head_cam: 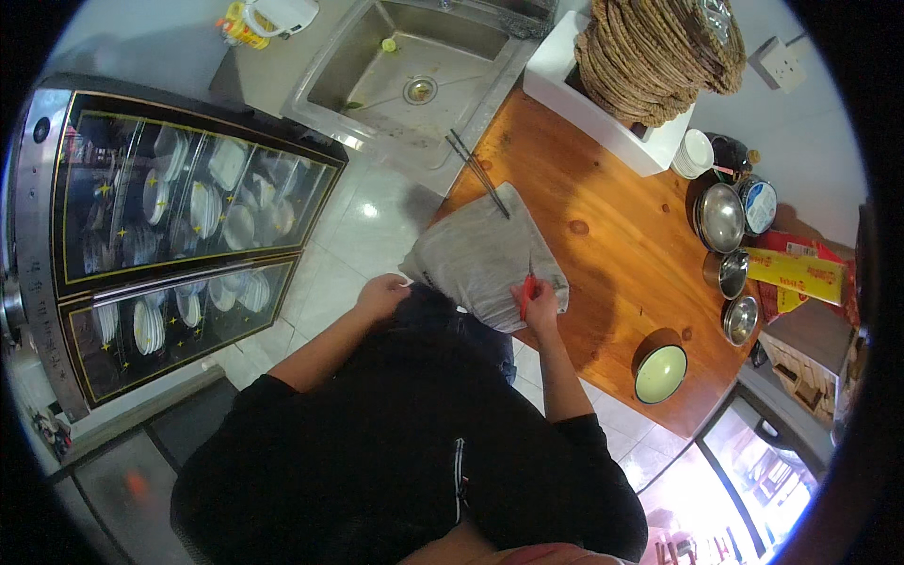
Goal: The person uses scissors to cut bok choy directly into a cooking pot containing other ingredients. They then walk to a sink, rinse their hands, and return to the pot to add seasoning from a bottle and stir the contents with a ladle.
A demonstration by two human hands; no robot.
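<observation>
My left hand (383, 295) is at my waist on the left, its fingers curled together. A small white thing (406, 282) shows at its fingertips, too small to identify. My right hand (542, 308) grips a red-handled cutting tool (527, 296) over the right part of a grey cloth (473, 251). The tool's thin blade points away from me; scissors or knife, I cannot tell. Spread out, the cloth covers the left edge of the wooden table (614, 268). A pair of dark chopsticks (480, 174) lies with one end on the cloth, the other towards the sink.
Beyond the table is a steel sink (452, 78). A white foam box (600, 120) holds stacked woven brown coils (657, 56). Metal bowls (722, 219) and a yellow packet (798, 275) line the right side. A green bowl (661, 374) stands nearer me; a glass-door dish cabinet (198, 183) is left.
</observation>
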